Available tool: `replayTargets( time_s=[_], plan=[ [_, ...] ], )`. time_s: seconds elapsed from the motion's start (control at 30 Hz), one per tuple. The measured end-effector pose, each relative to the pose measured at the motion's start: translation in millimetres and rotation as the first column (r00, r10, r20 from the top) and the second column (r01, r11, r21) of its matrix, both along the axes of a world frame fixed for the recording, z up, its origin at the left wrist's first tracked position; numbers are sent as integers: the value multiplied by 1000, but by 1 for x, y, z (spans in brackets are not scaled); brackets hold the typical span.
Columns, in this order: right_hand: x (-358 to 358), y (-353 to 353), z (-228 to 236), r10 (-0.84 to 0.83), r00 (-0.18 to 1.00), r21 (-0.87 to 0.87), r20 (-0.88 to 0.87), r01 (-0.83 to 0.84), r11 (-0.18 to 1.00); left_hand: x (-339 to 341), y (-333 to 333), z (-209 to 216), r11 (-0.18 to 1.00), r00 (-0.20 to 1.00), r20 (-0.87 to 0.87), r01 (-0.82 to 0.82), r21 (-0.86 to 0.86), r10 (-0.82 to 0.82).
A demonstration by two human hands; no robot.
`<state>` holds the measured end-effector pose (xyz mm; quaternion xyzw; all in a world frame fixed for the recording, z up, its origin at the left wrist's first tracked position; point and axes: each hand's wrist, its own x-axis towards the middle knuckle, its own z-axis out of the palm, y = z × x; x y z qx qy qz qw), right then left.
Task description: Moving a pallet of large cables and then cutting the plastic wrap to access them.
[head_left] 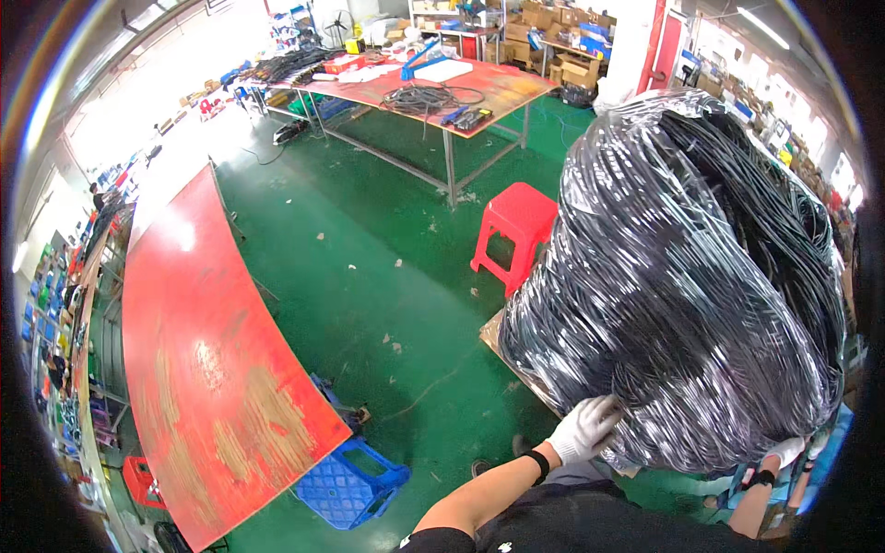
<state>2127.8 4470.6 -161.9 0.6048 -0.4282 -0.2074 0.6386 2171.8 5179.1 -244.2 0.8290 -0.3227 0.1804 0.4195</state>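
A large pile of black cable coils [664, 276], wrapped in clear plastic film, stands to my right and rises well above my hands. My left hand [588, 429], in a white knit glove with a black band at the wrist, is against the pile's lower near side. Its fingers are curled together at the film, and what they pinch is too small to make out. My right hand [786, 452], also gloved in white, rests at the pile's lower right edge. The fingers of that hand are mostly hidden by the wrapped cables.
Left of me is a long worn red tabletop [212, 359], with a blue plastic stool [346, 488] beside its near end. A red stool [518, 226] stands behind the pile. Farther back, a red table [507, 88] bears a loose cable coil [429, 99] and tools.
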Motion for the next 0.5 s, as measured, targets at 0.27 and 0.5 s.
replayTargets(
  time_s=[0.27,0.5],
  plan=[
    [14,79,-21,-81,993,205,-85,97,974,101,121,-58,996,982,-184,-29,79,43],
    [-41,242,-80,-226,973,448,-43,221,866,265,261,-113,948,918,-374,-5,318,131]
  ],
)
